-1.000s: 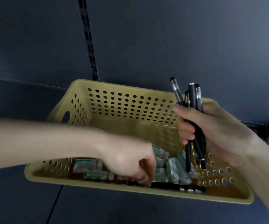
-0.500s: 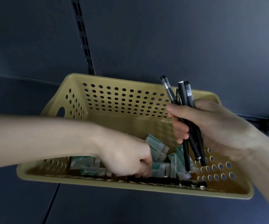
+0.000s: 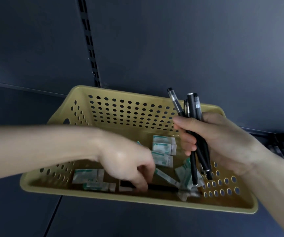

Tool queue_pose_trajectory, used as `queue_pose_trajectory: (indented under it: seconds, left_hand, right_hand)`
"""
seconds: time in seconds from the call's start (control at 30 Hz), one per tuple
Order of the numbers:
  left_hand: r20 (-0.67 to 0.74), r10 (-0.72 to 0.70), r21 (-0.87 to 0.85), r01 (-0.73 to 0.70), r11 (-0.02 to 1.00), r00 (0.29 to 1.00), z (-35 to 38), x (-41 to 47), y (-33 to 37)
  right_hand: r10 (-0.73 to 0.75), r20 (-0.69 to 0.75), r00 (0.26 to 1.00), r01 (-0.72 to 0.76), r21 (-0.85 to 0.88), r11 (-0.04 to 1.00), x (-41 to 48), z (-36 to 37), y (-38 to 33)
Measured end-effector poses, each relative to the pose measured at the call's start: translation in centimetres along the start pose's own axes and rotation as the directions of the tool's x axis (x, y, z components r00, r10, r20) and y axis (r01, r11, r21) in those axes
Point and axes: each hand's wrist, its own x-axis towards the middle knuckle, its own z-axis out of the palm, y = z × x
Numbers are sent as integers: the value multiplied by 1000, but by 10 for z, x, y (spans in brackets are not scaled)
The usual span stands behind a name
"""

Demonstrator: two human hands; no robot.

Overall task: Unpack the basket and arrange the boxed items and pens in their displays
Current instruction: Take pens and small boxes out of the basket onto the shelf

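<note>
The yellow basket (image 3: 137, 201) with round holes sits on the dark shelf (image 3: 137, 223), close to the back wall. The right hand (image 3: 223, 142) is wrapped tight around a bunch of black pens (image 3: 191, 106). It holds them standing up over the right side of the basket, just as it did a moment ago.

The left hand (image 3: 125, 161) reaches into the basket. It has moved a little to the right along the front wall. Its fingers now curl down onto one black pen (image 3: 163, 187) that lies flat on the bottom. The hand is blurry, so I cannot tell if it has really grabbed that pen.

Small white and green boxes (image 3: 163, 145) lie all over the bottom. More of them show now, and two lie stacked near the middle.
</note>
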Motion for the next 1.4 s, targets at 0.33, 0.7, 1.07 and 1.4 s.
queue_pose_trajectory:
  seconds: [0.33,0.7,1.07,1.4]
  left_hand:
    - [-458,58,-412,-270,870,887,-14,-40,-26]
    - [-600,68,-455,-410,791,797,-18,-43,-27]
    - [-765,146,-556,-757,344,628,-27,-19,-11]
    - [-865,-38,-490,-827,275,501,-24,-17,-2]
  right_hand:
    - [-38,-38,999,41,69,997,2,5,-6]
    - [-58,-12,998,59,92,994,8,23,-15]
    - [44,382,923,-38,-23,999,17,40,-18]
    - [60,272,960,-70,27,997,20,37,-18]
